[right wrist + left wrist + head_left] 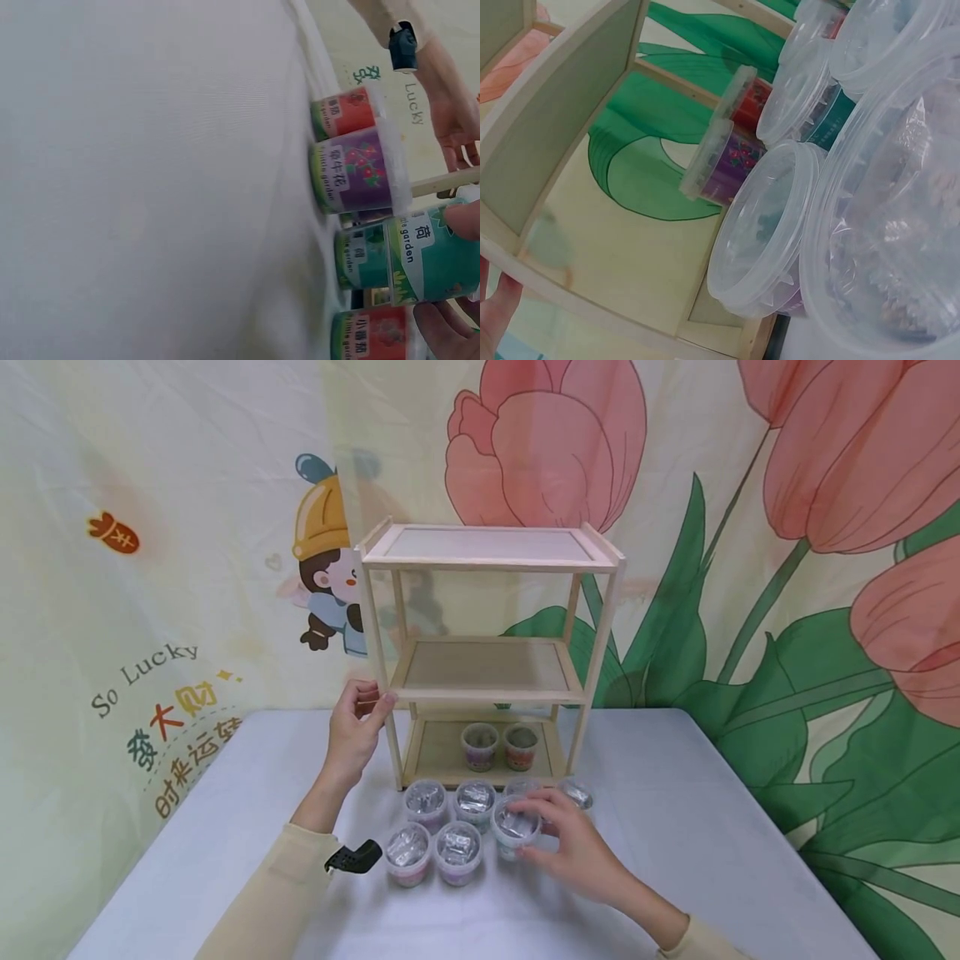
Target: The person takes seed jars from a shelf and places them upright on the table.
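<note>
My left hand (356,731) grips the left front post of a small three-tier wooden shelf (491,667), thumb in front, at the middle tier. My right hand (573,852) holds a clear-lidded plastic tub with a green "little garden" label (424,259), thumb on one side and fingers on the other. Slightly raised, this tub overlaps others behind it in the head view. Several similar tubs stand on the table before the shelf, among them a purple-labelled tub (352,172) and a red-labelled tub (341,116). Silvery packets show through their lids.
On the bottom tier stand a purple tub (480,753) and a red tub (521,752), side by side. A white cloth covers the table (675,793). Behind the shelf hangs a printed curtain (750,635) with large tulips. A black wrist device (356,857) sits at the left cuff.
</note>
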Action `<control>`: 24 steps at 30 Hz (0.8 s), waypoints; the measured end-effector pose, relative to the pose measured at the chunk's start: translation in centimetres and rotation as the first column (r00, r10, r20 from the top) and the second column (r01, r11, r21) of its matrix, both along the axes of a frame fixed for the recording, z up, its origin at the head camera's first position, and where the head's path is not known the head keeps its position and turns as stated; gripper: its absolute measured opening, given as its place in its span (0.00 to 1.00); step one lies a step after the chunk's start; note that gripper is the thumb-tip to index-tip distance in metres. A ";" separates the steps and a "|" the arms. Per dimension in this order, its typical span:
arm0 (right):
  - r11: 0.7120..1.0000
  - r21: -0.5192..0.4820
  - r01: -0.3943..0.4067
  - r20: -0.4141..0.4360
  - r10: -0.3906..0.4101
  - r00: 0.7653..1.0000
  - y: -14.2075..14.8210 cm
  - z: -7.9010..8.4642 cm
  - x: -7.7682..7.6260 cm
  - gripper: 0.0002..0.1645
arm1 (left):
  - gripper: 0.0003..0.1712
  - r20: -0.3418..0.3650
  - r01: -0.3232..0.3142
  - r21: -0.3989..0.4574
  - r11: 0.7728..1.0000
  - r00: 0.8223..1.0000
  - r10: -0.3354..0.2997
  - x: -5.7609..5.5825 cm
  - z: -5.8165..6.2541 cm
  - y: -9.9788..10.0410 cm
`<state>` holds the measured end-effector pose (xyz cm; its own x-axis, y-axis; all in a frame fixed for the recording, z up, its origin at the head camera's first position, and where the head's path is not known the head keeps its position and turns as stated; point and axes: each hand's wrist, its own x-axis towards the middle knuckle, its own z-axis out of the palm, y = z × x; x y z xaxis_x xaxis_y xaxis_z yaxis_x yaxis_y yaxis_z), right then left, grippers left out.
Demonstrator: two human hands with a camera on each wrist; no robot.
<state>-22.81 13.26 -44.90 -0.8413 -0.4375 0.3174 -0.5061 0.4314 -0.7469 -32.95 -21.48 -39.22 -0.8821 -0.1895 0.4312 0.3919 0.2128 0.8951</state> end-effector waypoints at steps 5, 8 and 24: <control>1.000 0.008 0.016 0.002 -0.016 1.000 -0.1 -0.8 0.4 0.31 | 0.20 0.003 0.006 0.010 1.000 1.000 -0.006 0.0 0.1 0.1; 1.000 -0.001 0.002 0.000 -0.002 1.000 -0.1 -1.2 0.5 0.32 | 0.20 0.002 0.003 0.013 1.000 1.000 -0.003 0.1 0.1 0.1; 0.999 -0.030 -0.034 0.039 0.036 0.999 -0.7 -3.0 1.3 0.34 | 0.20 0.011 0.008 0.003 1.000 1.000 -0.008 0.1 0.1 0.0</control>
